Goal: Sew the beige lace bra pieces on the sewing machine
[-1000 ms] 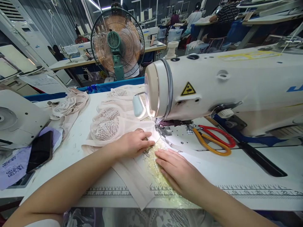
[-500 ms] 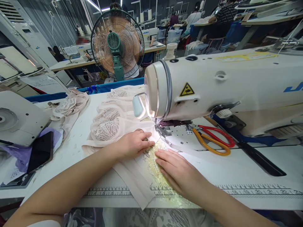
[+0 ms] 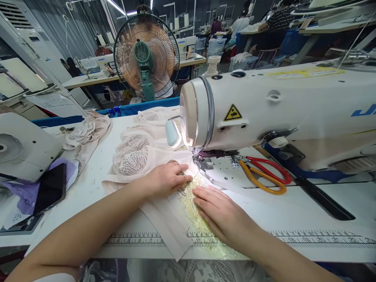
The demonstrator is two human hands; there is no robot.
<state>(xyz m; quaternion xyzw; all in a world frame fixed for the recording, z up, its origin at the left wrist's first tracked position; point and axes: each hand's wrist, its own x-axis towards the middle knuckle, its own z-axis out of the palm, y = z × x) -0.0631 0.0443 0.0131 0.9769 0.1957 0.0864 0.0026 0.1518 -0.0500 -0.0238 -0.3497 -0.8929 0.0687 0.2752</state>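
A pale pink bra (image 3: 133,156) with lace cups lies left of the sewing machine (image 3: 264,105), its edge under the presser foot (image 3: 197,156). My left hand (image 3: 166,178) is closed on the bra's fabric just in front of the foot, thumb and forefinger pointing right; its fingertips are partly hidden. My right hand (image 3: 221,211) lies flat with fingers stretched out, over a shiny, yellowish clear strip (image 3: 192,207) running from near the foot to the table edge. A pale fabric band (image 3: 170,227) hangs toward me below my left hand.
Red-and-orange-handled scissors (image 3: 264,174) and a black-handled tool (image 3: 326,199) lie right of the needle area. More bra pieces (image 3: 88,133) and a phone (image 3: 51,188) are at left. A ruler strip (image 3: 311,237) runs along the front edge. A fan (image 3: 147,58) stands behind the table.
The whole view has shifted very slightly. Both hands, the bra and the yellowish strip stay in the same places.
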